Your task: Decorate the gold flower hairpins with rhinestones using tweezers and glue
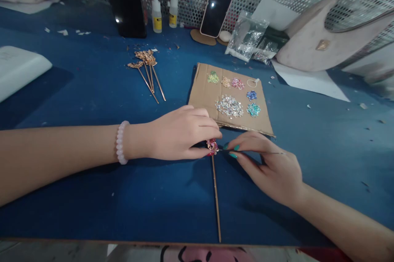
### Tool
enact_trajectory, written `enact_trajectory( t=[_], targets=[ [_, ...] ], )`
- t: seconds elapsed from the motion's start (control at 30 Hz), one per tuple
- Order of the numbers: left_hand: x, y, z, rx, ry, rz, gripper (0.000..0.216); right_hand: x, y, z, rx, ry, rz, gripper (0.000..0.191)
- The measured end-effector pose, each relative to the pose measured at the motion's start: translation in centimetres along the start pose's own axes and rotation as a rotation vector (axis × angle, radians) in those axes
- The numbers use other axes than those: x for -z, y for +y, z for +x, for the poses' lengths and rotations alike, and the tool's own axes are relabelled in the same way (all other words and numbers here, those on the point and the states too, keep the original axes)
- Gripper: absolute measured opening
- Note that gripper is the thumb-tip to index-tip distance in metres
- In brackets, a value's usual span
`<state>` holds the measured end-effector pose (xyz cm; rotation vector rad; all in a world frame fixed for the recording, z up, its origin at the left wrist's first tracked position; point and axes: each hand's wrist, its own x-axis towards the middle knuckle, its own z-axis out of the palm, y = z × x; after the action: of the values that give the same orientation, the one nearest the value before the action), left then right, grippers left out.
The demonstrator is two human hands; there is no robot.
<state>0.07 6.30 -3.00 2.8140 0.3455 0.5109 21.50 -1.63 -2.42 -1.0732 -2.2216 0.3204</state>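
Note:
My left hand (pixel 191 132) pinches the ornate head of a hairpin (pixel 216 196), whose long gold-coloured stick points toward the table's front edge. Pink and red stones show on that head, partly covered by my fingers. From the right, my right hand (pixel 267 163) grips thin dark tweezers (pixel 246 152), their tip at the hairpin's head. Whether the tip carries a stone is too small to tell. Just beyond both hands lies a cardboard sheet (pixel 203 97) bearing small piles of stones: clear (pixel 229 106), teal (pixel 253 109), blue (pixel 251 95), pink (pixel 238 83), peach and green.
Several gold-coloured hairpins (pixel 150 71) lie at the back left. Two glue bottles (pixel 156 17), a leaning phone (pixel 220 3) and a black upright object (pixel 126 3) stand along the perforated metal panel. Plastic bags (pixel 246 36) and a pale handbag (pixel 308 44) sit at the back right.

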Motion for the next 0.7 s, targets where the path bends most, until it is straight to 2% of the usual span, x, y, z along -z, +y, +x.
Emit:
enact_trajectory(
  t=[0.7],
  targets=[
    [-0.05,0.04,-0.02,-0.008,0.023,0.02,0.024,0.01,0.04,-0.06,0.009,0.001,0.033,0.018]
  ],
)
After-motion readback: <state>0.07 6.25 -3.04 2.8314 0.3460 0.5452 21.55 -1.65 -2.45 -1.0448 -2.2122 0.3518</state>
